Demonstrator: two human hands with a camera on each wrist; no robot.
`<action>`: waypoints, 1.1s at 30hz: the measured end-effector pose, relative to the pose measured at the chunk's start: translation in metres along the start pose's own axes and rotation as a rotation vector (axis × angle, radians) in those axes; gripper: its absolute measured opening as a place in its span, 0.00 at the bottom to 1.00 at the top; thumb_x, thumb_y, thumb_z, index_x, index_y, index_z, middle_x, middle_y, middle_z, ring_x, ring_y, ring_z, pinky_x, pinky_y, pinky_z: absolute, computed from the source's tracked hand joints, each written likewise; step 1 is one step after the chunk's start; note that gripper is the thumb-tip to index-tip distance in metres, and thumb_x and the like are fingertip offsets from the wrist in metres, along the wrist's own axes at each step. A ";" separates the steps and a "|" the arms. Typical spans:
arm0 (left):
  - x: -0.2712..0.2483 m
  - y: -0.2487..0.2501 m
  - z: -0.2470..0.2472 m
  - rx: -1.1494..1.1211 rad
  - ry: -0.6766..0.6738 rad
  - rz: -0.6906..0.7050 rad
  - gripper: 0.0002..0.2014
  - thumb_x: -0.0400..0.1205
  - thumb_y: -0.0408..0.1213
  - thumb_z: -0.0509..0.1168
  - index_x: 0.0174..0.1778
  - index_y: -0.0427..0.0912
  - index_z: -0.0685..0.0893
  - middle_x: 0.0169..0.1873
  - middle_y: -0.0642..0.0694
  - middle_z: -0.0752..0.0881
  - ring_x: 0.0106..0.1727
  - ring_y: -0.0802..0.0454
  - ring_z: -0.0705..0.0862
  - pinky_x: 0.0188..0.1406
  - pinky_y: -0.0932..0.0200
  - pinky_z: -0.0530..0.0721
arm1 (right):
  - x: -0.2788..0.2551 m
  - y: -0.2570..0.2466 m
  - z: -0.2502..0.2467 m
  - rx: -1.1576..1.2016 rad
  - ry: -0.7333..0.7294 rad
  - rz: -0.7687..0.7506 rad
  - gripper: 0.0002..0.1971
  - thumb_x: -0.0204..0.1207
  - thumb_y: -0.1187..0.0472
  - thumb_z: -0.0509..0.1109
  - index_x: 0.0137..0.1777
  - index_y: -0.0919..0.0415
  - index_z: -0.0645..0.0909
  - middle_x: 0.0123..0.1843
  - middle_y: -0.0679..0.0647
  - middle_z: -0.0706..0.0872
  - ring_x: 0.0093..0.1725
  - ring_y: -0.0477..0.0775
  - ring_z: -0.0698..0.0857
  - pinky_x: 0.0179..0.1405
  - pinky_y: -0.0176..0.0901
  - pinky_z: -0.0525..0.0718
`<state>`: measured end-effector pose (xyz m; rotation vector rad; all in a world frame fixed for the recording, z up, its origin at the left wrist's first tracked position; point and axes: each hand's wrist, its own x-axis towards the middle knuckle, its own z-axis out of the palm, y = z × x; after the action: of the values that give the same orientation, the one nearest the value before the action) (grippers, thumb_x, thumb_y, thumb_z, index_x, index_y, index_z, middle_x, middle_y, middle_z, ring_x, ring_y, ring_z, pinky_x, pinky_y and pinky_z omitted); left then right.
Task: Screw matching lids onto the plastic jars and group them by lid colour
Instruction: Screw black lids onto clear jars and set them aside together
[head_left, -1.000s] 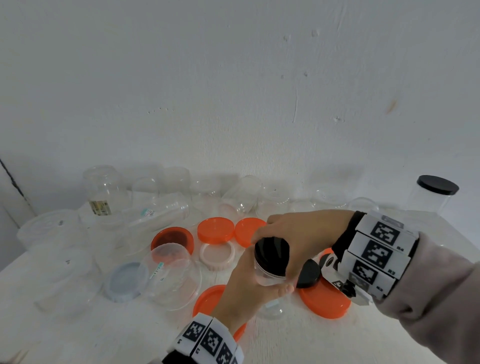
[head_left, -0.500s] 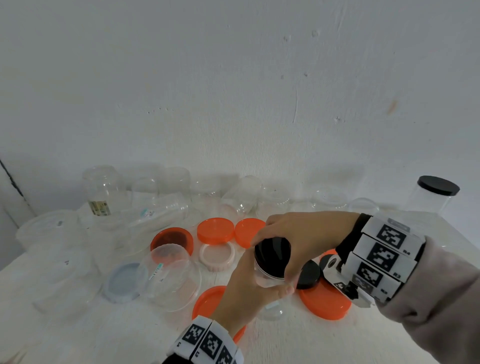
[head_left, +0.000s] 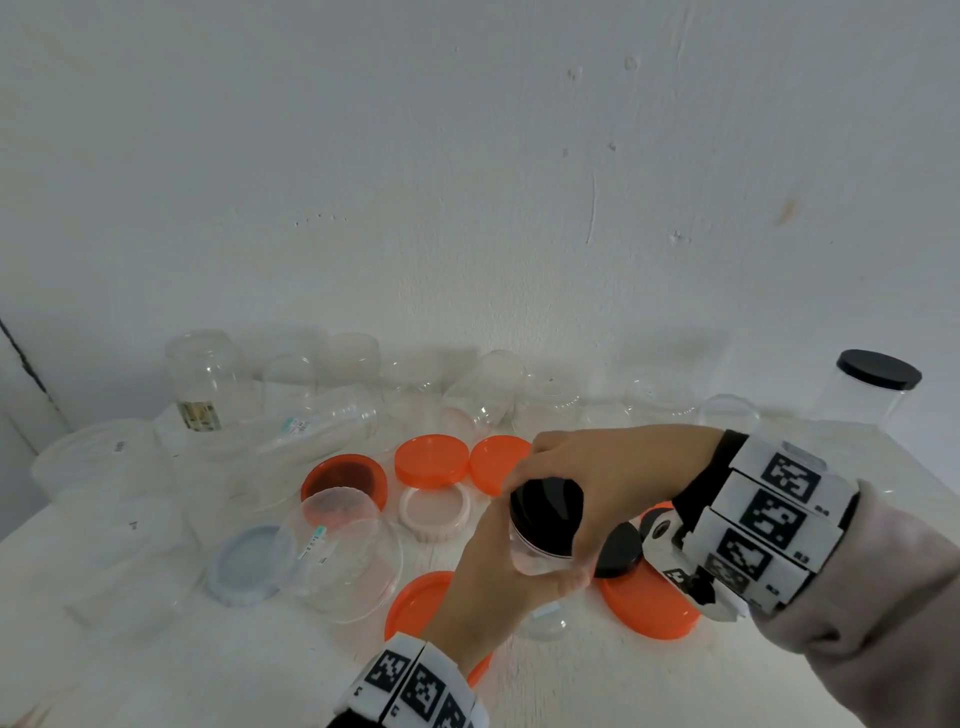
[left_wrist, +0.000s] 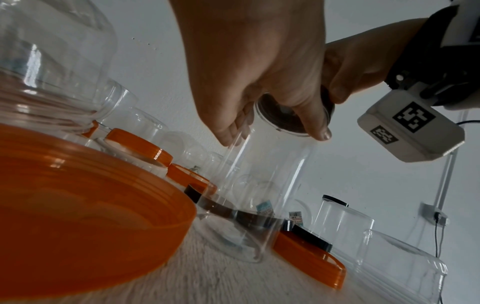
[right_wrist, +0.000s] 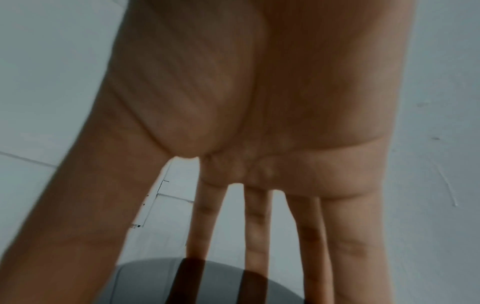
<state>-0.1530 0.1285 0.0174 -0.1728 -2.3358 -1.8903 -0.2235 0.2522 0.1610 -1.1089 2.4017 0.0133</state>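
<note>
Soft, even daylight fills the head view, pale and slightly cool, with no hard beam. The white plastered wall (head_left: 467, 182) shows faint grey shadows just behind the row of clear plastic jars (head_left: 208, 379), and the white surface (head_left: 156, 665) near the camera is washed out almost to blank. Straight lines bow toward the edges of this wide picture. In the left wrist view the big orange plastic lid (left_wrist: 78, 205) up close is soft and smeared, the surface texture streaked with blur, while glints run down the clear jar wall (left_wrist: 259, 185). The right wrist view is dim and blurred, the right hand (right_wrist: 259, 102) a dark backlit shape against pale grey.
</note>
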 end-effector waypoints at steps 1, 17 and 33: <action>0.000 0.000 0.000 0.002 0.002 0.002 0.35 0.63 0.52 0.79 0.65 0.65 0.71 0.58 0.76 0.79 0.62 0.76 0.76 0.53 0.83 0.73 | 0.001 0.001 0.000 0.001 0.029 -0.023 0.39 0.65 0.51 0.82 0.75 0.37 0.67 0.62 0.40 0.69 0.60 0.44 0.71 0.52 0.36 0.77; 0.000 -0.002 0.001 0.026 0.000 -0.024 0.34 0.65 0.50 0.80 0.63 0.65 0.71 0.57 0.75 0.79 0.61 0.75 0.77 0.52 0.82 0.75 | 0.003 0.002 0.006 0.014 0.012 0.027 0.41 0.65 0.49 0.81 0.76 0.37 0.64 0.60 0.41 0.68 0.58 0.45 0.73 0.49 0.37 0.78; 0.001 -0.005 0.002 -0.004 0.010 -0.024 0.37 0.61 0.54 0.79 0.66 0.63 0.71 0.57 0.74 0.80 0.61 0.74 0.78 0.52 0.82 0.75 | -0.001 0.002 0.010 -0.020 0.026 0.043 0.44 0.66 0.45 0.79 0.79 0.37 0.59 0.64 0.44 0.68 0.63 0.49 0.72 0.54 0.41 0.80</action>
<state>-0.1551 0.1291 0.0121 -0.1355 -2.3383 -1.9019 -0.2199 0.2559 0.1517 -1.0729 2.4534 0.0370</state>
